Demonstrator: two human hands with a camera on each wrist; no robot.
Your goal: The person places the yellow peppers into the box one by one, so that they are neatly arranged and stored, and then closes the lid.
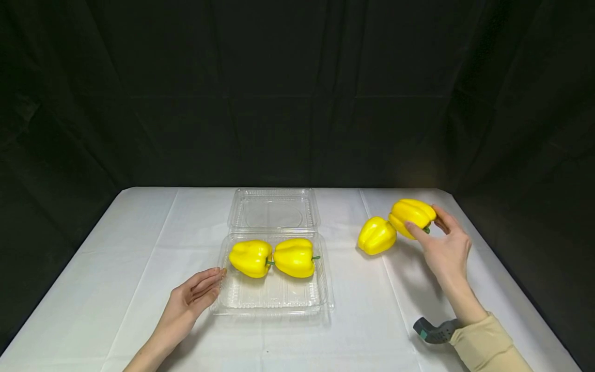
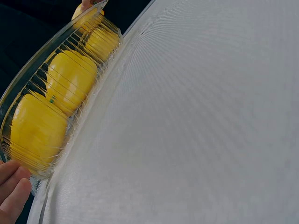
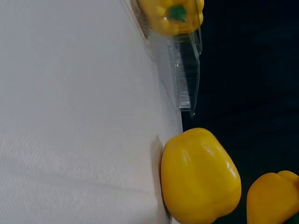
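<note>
Spanning the whole work surface
Table: white cloth-covered table [image 1: 116, 289] beneath both hands, dark curtain behind.
Clamshell container: clear plastic clamshell container [image 1: 271, 297], lid folded back flat away from the person; its near left corner lies just at the left hand's fingertips.
Boxed peppers: two yellow peppers in the tray, left one [image 1: 251, 257] and right one [image 1: 294, 257], side by side along the far wall, stems toward each other and toward the right; both lie just beyond the left hand.
Held pepper: yellow bell pepper [image 1: 411, 216] lifted off the cloth, long axis roughly level, stem end toward the palm, blunt end pointing left toward the container.
Loose pepper: second pepper [image 1: 376, 235] on the cloth, just left of and below the held one, touching or nearly so.
Right hand: right hand [image 1: 443, 248], fingers and thumb curled around the held pepper's stem end; the tray lies well to its left.
Left hand: left hand [image 1: 192, 297], fingers straight and relaxed, tips against the tray's edge, gripping nothing.
</note>
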